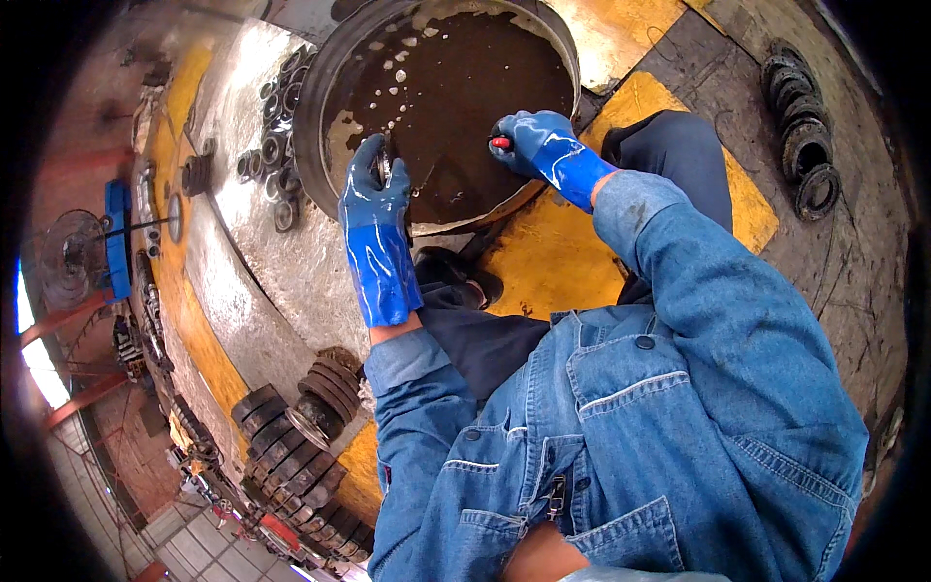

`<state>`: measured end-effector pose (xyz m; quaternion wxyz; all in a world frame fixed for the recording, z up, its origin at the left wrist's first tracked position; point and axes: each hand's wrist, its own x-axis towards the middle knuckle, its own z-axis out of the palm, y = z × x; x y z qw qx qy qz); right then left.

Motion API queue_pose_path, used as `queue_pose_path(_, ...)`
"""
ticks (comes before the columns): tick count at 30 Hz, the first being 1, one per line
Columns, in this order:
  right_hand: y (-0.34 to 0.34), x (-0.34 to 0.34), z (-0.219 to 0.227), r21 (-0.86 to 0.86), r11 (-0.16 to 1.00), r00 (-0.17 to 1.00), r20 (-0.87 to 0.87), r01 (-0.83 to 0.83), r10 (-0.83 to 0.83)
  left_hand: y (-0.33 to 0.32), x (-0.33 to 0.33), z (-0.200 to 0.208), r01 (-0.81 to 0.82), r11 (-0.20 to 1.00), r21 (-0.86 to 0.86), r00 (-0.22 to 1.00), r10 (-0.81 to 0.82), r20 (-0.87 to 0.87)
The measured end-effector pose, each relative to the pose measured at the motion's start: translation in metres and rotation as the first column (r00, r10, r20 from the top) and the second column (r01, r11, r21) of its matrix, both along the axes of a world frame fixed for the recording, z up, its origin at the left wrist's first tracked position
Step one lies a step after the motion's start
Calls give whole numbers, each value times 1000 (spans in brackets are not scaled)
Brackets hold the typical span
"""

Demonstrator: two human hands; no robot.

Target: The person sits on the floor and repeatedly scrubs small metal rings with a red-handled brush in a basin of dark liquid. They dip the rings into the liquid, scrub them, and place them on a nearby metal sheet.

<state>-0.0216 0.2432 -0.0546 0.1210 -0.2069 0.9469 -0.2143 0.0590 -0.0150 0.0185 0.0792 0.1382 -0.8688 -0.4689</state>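
Observation:
Both my hands wear long blue rubber gloves, wet and shiny, and are over the near part of a wide round metal tub of dark brown liquid. My left hand, at the tub's near left rim, is closed on a small shiny metal part, mostly hidden by the fingers. At the near right side, my right hand is wrapped round a red-ended handle; the rest of that tool is hidden. Pale foam blobs float in a line on the liquid.
Several metal rings lie left of the tub. Dark ring-shaped parts stand in a row at the right, and more are stacked at the lower left. A fan stands far left. My knee is beside the tub.

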Motion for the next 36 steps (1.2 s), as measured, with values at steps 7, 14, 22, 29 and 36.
queue_pose_path(7,-3,0,-3,-25,1000,1000,-22,-15,14,-5,2,-10,41,996,80,999,-38,-33)
queue_pose_path(14,0,-4,-27,-95,995,996,-89,-6,-3,14,-17,42,56,853,519,988,-120,92)
queue_pose_path(22,0,7,-9,-97,995,998,-57,3,-9,-110,-131,142,54,876,480,977,54,-207)
queue_pose_path(29,1,7,-12,-135,991,994,-109,0,-15,-95,-119,83,-173,861,479,984,166,57)
queue_pose_path(36,2,1,-5,-157,987,998,-51,-39,31,17,-83,-43,27,989,143,955,-67,288)
